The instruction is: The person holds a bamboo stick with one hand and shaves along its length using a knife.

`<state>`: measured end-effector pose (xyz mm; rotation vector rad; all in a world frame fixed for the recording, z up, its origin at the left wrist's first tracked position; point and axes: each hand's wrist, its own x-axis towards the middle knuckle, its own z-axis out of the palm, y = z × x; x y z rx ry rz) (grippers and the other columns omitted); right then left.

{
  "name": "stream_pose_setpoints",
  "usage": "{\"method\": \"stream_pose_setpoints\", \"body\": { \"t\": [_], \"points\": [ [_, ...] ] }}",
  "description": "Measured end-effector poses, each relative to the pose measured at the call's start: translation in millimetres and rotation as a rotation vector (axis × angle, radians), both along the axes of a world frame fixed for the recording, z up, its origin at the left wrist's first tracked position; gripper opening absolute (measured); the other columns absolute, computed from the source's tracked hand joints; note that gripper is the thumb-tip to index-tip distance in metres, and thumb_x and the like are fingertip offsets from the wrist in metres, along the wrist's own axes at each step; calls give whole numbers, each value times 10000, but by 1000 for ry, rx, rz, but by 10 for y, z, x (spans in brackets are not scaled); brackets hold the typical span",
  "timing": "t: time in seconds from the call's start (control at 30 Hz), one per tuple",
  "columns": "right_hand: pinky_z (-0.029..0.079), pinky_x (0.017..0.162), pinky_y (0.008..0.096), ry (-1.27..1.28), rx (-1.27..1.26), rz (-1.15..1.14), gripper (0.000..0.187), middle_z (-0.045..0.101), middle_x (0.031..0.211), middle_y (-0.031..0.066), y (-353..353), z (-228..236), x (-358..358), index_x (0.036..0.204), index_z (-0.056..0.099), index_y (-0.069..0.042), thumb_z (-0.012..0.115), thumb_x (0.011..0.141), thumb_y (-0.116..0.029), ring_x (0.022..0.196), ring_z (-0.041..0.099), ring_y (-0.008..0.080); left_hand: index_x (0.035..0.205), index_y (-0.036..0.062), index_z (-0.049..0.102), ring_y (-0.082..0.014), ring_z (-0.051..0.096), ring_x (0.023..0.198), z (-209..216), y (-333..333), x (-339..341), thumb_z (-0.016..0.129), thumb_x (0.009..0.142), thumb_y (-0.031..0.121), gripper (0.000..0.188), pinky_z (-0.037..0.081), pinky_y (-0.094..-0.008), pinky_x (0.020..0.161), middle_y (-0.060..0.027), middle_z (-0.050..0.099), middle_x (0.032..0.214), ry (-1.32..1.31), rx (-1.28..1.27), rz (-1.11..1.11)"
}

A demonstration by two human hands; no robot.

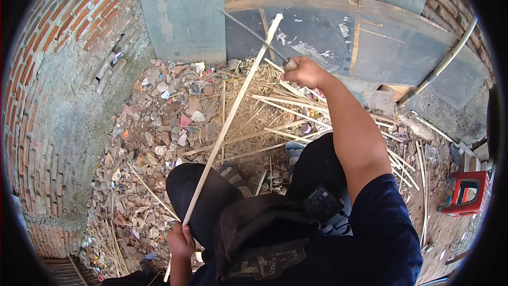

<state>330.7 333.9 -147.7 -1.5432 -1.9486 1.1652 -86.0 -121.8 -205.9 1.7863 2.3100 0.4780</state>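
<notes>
From here, the pale strip (227,127) slants across the shavings pile (246,119); the left hand (181,239) grasps it on the pile's near side. The right hand (302,72), beyond the pile's right, clenches a thin tool (253,34). Likely light, springy, splintery; best gripped low.

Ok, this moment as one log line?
left hand: holds strip | right hand: grips knife | knife: crosses strip in view, contact unclear | other strips: on ground

Tool hndl (290,65) ptly hid in R grip (306,73); L forearm (181,271) cropped.
</notes>
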Motion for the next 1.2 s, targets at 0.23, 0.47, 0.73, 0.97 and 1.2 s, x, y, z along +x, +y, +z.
{"method": "stream_pose_setpoints", "body": {
  "t": [0.23,0.47,0.73,0.97,1.2],
  "points": [
    [545,752,460,-454,531,379,203,720,861,130,-280,138,-495,990,698,-107,673,826,-224,832,700,302,829,42,504,-503,577,605,101,-69,50,443,1041,352,380,414,-553,525,-228,564,613,19,-6,56],
    [554,878,468,-648,355,22,291,734,991,166,-57,-165,-193,1112,715,-111,629,868,-244,990,708,318,838,40,479,-496,552,569,288,-353,-145,418,1051,273,322,385,-545,501,-224,517,575,148,-69,52],
    [541,831,482,-182,221,152,256,720,966,177,-108,-94,-274,1044,728,-97,636,858,-248,903,682,364,898,43,550,-495,598,627,363,-207,-50,475,1009,246,244,453,-556,548,-232,604,674,80,-93,7],
    [554,781,468,-489,343,481,191,705,882,114,-509,145,-705,1027,722,-159,626,880,-234,878,695,313,994,23,553,-502,624,707,359,-16,68,516,1010,266,246,475,-563,605,-264,635,786,11,-150,65],
    [565,788,479,-483,374,147,247,729,939,126,-121,-44,-492,1055,700,-145,643,829,-226,894,707,322,954,19,523,-494,603,624,69,-174,-92,482,1034,256,253,440,-552,539,-231,594,647,97,-40,21]
  ]
}}
